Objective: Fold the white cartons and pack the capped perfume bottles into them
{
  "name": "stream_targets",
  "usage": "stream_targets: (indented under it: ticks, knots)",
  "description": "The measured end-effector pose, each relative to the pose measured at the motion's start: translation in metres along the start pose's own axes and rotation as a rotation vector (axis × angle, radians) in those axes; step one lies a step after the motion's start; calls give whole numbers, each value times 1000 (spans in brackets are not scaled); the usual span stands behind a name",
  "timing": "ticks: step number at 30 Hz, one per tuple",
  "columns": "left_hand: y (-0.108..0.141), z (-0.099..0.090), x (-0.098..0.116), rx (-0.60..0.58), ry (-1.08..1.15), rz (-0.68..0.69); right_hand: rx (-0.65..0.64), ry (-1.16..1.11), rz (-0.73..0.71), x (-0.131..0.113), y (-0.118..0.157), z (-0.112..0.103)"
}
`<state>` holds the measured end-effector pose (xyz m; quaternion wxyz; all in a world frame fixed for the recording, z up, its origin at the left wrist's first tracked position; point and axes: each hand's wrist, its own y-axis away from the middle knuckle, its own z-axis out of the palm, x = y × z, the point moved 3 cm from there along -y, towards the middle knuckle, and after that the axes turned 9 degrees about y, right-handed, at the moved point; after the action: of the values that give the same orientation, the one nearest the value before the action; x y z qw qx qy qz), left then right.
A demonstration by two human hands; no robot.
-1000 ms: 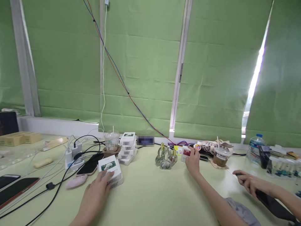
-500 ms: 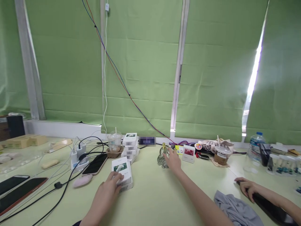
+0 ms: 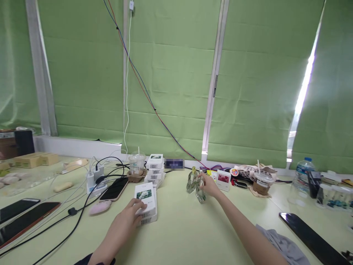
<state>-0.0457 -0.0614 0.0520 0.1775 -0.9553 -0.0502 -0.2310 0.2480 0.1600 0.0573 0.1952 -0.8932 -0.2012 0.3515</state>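
My left hand (image 3: 128,211) is closed on the near end of a white box (image 3: 146,202) with a white-flower picture, which lies on another white box. My right hand (image 3: 209,185) grips a clear glass bottle (image 3: 201,195) by its upper part, and the bottle leans with its base toward me. Close beside it on the left stands another glass bottle (image 3: 191,181) with a yellowish top. Behind my right hand a white card-like box (image 3: 223,180) with a red picture stands upright.
Further back is a stack of white boxes (image 3: 154,173), beside a lidded plastic cup (image 3: 137,164). Cables, a phone (image 3: 114,188) and a pink oval object (image 3: 100,208) lie to the left. To the right are a drink cup (image 3: 261,183), a grey cloth (image 3: 281,243) and a long black device (image 3: 311,235).
My right hand has tipped the glass bottle and drawn it slightly away from the other one. Another person's hand has left the black device. My left hand stays on the box.
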Motion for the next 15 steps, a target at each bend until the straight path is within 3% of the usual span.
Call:
stream_targets:
  ticks: [3,6,11,15]
  knots:
    - [0,0,0,-10,-3,-5,-182,-57,-109,5,0,-2]
    - [-1,0,-2,14,29,4,-236,-84,-159,7,0,-3]
    - [-3,0,-7,59,95,30,-176,-86,-173,5,3,-2]
    - [-5,-1,-9,70,133,13,-58,-120,-192,-13,13,-5]
